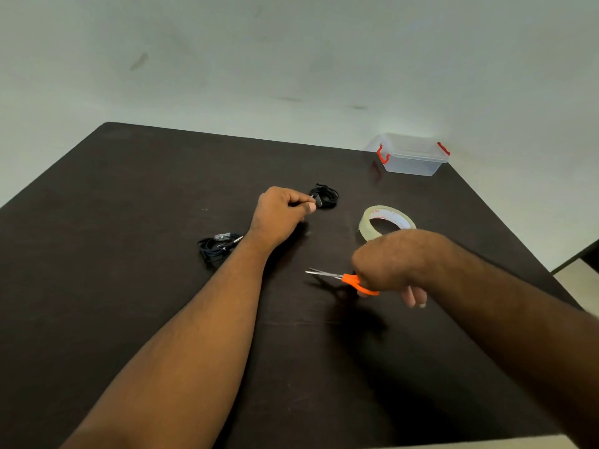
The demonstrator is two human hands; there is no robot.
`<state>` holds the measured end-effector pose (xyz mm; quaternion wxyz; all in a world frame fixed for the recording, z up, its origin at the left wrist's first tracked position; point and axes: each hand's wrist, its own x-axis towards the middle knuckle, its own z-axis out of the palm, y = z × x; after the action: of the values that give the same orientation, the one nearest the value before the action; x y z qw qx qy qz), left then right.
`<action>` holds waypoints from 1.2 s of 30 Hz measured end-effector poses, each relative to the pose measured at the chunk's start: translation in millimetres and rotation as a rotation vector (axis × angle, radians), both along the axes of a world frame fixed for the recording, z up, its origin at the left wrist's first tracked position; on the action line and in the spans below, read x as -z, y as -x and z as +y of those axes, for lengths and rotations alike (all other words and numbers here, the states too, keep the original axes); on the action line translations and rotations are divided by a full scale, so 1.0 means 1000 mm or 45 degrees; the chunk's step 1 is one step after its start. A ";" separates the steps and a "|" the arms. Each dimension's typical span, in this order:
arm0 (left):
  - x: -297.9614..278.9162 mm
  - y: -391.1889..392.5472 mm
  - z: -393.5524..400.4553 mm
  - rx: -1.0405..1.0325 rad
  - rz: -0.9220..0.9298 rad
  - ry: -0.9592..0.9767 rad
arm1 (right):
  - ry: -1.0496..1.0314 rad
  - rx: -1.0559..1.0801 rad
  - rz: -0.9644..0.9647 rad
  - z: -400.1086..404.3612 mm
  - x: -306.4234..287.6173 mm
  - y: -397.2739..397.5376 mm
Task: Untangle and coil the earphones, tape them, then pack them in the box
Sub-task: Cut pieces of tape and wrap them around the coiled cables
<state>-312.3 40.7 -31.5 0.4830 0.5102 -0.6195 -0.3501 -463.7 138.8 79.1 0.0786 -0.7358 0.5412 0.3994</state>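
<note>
Left grip (pixel 282 210) pinches coiled earphones (pixel 325 196), steadying the taped bundle. Right grip (pixel 385 267) grasps scissors (pixel 343 279), tape roll (pixel 387 222) beside for cutting.

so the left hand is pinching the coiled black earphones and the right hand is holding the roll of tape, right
Not quite. The right hand holds the orange-handled scissors, not the roll of tape, which lies on the table beyond it. The head view shows this. The left hand does pinch the coiled black earphones.

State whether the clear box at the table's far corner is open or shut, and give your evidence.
Shut. The clear box has its lid lying flat on top, with a red clasp at each end.
</note>
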 end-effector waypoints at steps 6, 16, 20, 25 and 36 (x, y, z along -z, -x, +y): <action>0.000 0.000 0.000 0.001 -0.039 -0.006 | 0.381 -0.292 -0.148 -0.017 0.014 0.006; -0.001 0.000 0.001 -0.003 -0.073 -0.020 | -0.080 -0.101 -0.032 -0.020 0.008 0.002; 0.001 -0.001 0.000 0.011 -0.097 -0.001 | 0.261 -0.241 -0.247 -0.029 0.017 0.009; 0.001 0.000 -0.002 0.025 -0.109 -0.003 | 0.062 0.063 -0.568 -0.031 0.022 0.032; -0.020 0.003 0.017 0.466 0.038 0.083 | 0.357 0.350 -1.886 -0.060 0.041 0.035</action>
<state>-315.3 57.8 -11.5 0.4368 0.3680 -0.7056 -0.4195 -499.0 79.0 38.3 0.3757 -0.7405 0.4795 -0.2839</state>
